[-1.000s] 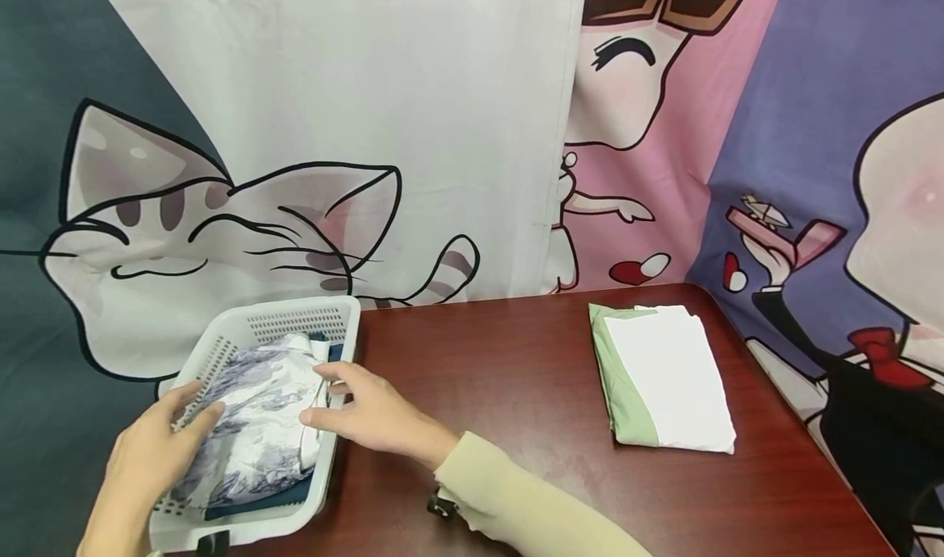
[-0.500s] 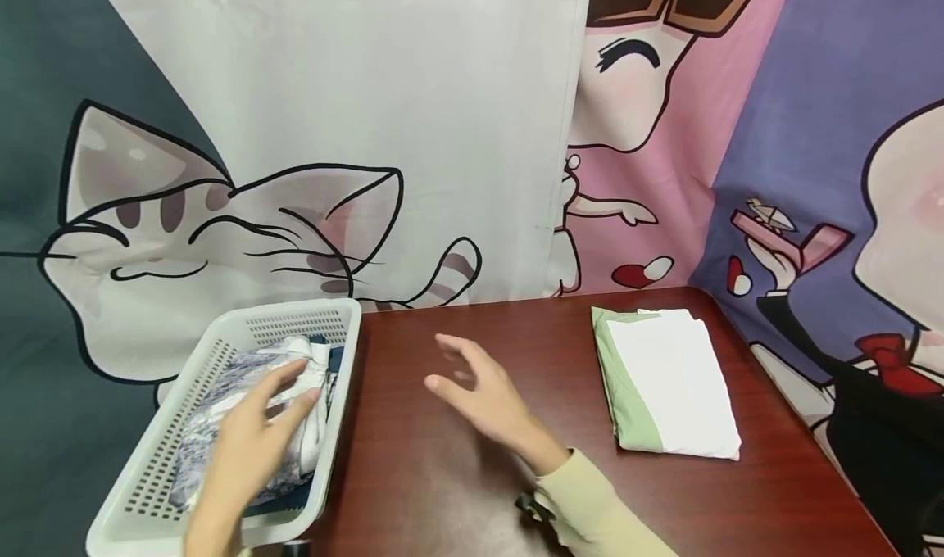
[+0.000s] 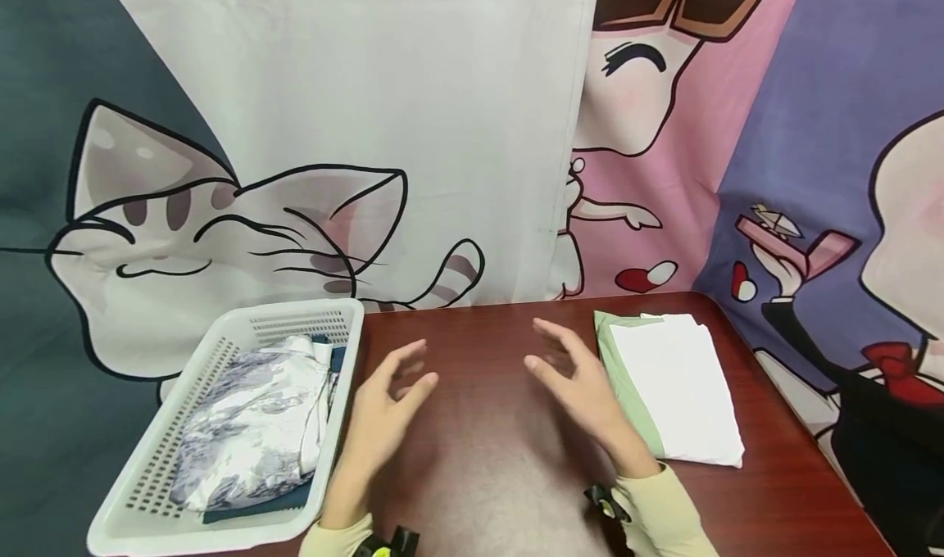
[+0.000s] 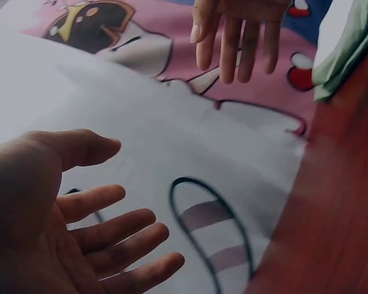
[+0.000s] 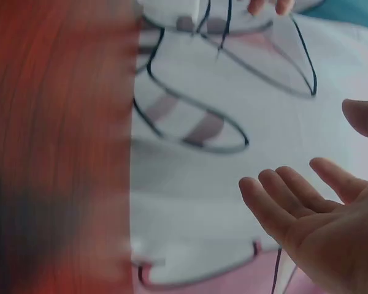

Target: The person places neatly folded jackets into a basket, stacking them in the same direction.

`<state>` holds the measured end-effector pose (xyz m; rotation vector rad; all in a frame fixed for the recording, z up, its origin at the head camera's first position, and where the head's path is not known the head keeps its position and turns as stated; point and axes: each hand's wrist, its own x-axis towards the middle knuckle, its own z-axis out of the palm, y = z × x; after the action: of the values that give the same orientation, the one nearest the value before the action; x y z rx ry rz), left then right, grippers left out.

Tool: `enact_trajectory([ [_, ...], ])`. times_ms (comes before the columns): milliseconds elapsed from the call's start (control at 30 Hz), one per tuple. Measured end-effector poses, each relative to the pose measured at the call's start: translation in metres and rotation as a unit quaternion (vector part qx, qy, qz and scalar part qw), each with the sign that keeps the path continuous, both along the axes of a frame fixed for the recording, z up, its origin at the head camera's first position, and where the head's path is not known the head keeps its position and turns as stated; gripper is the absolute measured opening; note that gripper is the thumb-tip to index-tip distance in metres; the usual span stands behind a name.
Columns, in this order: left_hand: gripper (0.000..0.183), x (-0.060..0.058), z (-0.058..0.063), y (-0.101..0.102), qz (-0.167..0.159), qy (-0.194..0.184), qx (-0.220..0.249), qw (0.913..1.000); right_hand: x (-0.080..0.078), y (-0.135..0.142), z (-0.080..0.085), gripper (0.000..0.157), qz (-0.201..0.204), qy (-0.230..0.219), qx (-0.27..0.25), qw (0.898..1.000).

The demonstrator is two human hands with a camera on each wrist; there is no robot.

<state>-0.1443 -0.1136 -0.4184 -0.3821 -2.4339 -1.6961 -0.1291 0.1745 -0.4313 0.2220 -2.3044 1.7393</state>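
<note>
My left hand (image 3: 385,414) hovers over the table just right of the white plastic basket (image 3: 118,504), its fingers spread and loosely bent around nothing. In the basket lies a folded white and grey-blue patterned garment (image 3: 254,418), on top of dark blue cloth (image 3: 265,504). Above the table's middle right, my right hand (image 3: 583,385) holds nothing, and its fingers are relaxed. Nearest to it is a folded stack with a white garment (image 3: 678,385) over a green one (image 3: 627,369). Both wrist views show the hands with palms bare and fingers apart.
The dark red wooden table (image 3: 472,475) runs back to a cartoon-printed curtain (image 3: 472,131). That cloth also hangs along the right side. The basket stands at the table's left, the folded stack at its right.
Both hands have left the basket and moved right, the right hand as far as the folded stack's left side. The patterned garment stays in the basket, which appears shifted slightly left.
</note>
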Motion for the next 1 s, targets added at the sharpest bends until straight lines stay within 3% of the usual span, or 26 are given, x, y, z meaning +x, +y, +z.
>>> enact_trajectory([
  [300,0.048,-0.015,-0.019,0.053,-0.036,-0.028,0.051,0.9977,0.006,0.058,-0.001,0.052,-0.048,-0.01,0.05,0.998],
  [633,0.05,-0.026,-0.034,0.104,-0.089,-0.039,0.059,0.9935,0.01,0.09,0.0,0.051,-0.071,-0.023,0.065,0.995],
  [867,0.052,-0.026,-0.045,0.136,-0.106,-0.05,0.069,0.9907,0.015,0.118,-0.002,0.052,-0.114,-0.035,0.092,0.989],
  [1000,0.055,-0.023,-0.052,0.154,-0.131,-0.065,0.054,0.9878,0.018,0.138,-0.003,0.056,-0.147,-0.062,0.124,0.979],
])
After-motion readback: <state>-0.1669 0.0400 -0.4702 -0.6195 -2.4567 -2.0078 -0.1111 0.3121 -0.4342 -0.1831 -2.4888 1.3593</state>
